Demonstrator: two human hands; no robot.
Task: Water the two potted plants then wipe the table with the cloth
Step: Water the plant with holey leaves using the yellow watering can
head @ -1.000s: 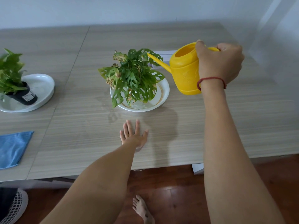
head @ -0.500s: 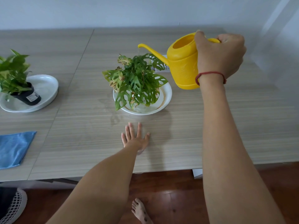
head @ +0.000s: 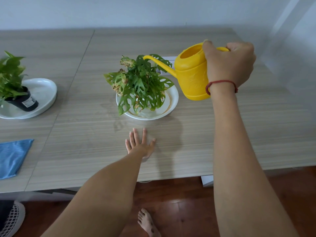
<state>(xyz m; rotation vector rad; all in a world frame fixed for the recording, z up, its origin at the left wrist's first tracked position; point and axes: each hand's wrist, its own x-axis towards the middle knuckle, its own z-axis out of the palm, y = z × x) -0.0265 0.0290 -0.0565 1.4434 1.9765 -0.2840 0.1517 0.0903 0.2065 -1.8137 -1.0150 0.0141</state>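
Observation:
My right hand grips the handle of a yellow watering can, held in the air with its spout over a holey-leafed potted plant. That plant stands in a white round dish at the table's middle. My left hand lies flat on the table, fingers apart, just in front of the dish. A second plant in a black pot sits tilted in a white dish at the far left. A blue cloth lies at the left front edge.
The grey wood-grain table runs back to a white wall. A faint wet mark shows on the table left of the middle dish. A white object is partly hidden behind the plant and can. My bare foot is on the wooden floor.
My right hand has kept the can's spout over the middle plant, tilting it slightly more level. My left hand has stayed flat on the table.

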